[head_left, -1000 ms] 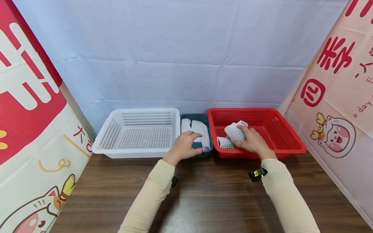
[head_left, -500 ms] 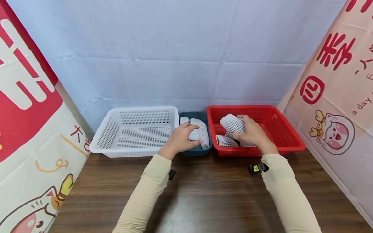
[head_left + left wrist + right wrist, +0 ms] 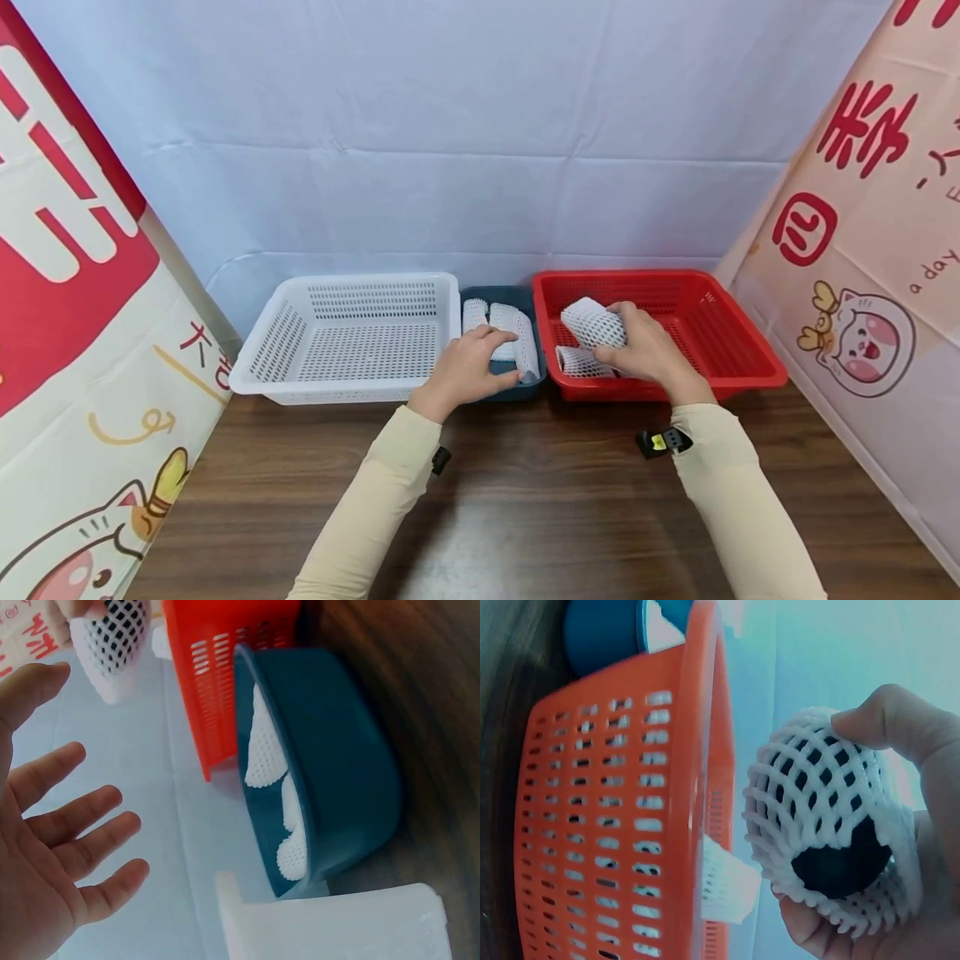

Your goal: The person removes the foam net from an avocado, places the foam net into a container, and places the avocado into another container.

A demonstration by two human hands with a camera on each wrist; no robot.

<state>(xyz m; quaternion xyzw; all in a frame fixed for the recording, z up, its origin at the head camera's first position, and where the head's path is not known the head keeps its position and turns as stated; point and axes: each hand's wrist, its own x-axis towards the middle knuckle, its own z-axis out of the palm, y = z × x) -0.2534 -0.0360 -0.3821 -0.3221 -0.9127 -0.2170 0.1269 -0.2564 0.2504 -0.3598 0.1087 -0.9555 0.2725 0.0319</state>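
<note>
Woodgrain table [image 3: 540, 517] | pale cloth backdrop [image 3: 450, 117] | left hand [image 3: 468, 368] spread, right hand [image 3: 651, 348] gripping netted object [image 3: 810, 795]

glossy red plastic basket [image 3: 690, 765], smooth teal plastic bin [image 3: 345, 765], matt white foam netting [image 3: 592, 323], wood-grain tabletop [image 3: 540, 517], creased cloth backdrop [image 3: 450, 125]

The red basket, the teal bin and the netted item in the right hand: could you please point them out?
Red basket [image 3: 592, 806], right wrist view: on its slotted outer wall.
Teal bin [image 3: 345, 765], left wrist view: on its smooth outer wall.
Netted item [image 3: 810, 836], right wrist view: on its white netting.
</note>
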